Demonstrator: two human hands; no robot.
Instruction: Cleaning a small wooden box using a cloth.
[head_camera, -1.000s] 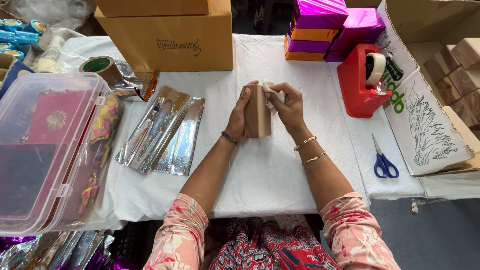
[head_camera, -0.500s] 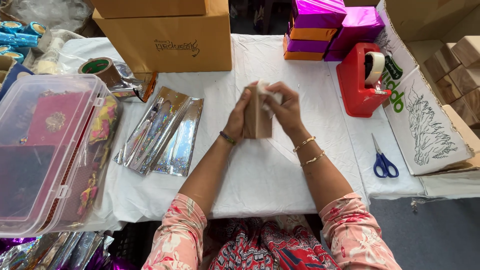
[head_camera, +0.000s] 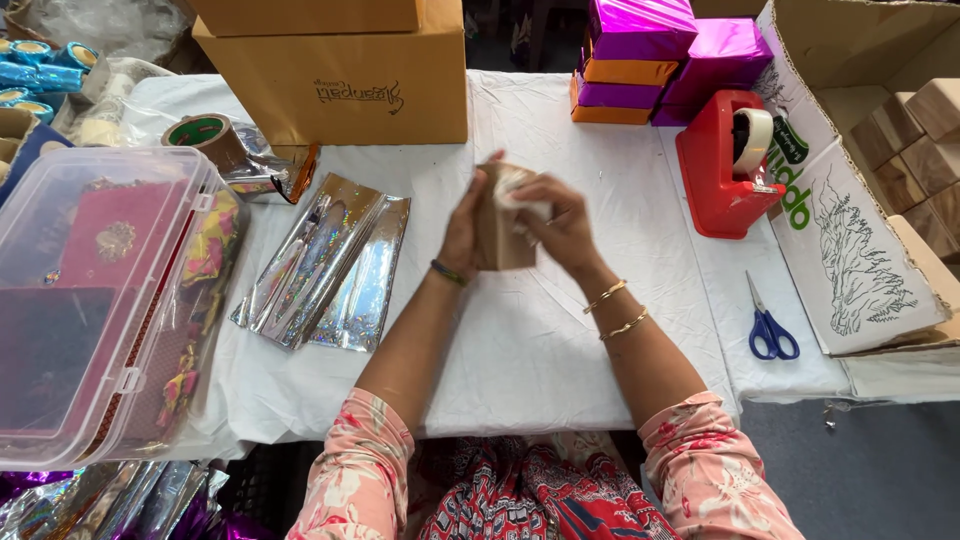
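Observation:
A small brown box (head_camera: 505, 240) is held upright above the white table (head_camera: 520, 350). My left hand (head_camera: 466, 228) grips its left side. My right hand (head_camera: 556, 220) covers its top and right side, fingers curled over the upper edge, where a bit of white paper or tape shows. Both hands are blurred. Thin bangles circle my right wrist, and a dark band sits on the left one.
Shiny silver foil sheets (head_camera: 325, 265) lie left of the hands. A clear plastic bin (head_camera: 100, 300) stands at far left beside a brown tape roll (head_camera: 205, 138). Behind are a cardboard box (head_camera: 340, 85), stacked magenta and orange boxes (head_camera: 650, 60), a red tape dispenser (head_camera: 720, 165), and blue scissors (head_camera: 768, 325).
My right hand has shifted from the box's right side up over its top edge. The box has tilted slightly between my hands.

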